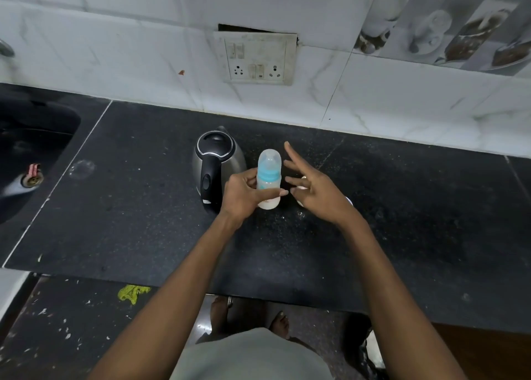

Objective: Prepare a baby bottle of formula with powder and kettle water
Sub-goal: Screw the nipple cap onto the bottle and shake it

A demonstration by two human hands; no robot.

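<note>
A baby bottle [269, 178] with a clear cap, a blue collar and milky white liquid stands upright on the black counter [143, 207]. My left hand [244, 193] grips its body, fingers wrapped round the lower half. My right hand [311, 184] hovers just right of the bottle with fingers spread, touching nothing. A steel kettle [217, 161] with a black lid and handle stands directly left of the bottle. A white object [301, 201] lies mostly hidden under my right hand.
A dark sink [31, 155] is set into the counter at the left. A wall socket plate [258, 58] sits on the tiled wall behind. A little white powder is scattered in front of the bottle. The counter's front edge runs below my forearms.
</note>
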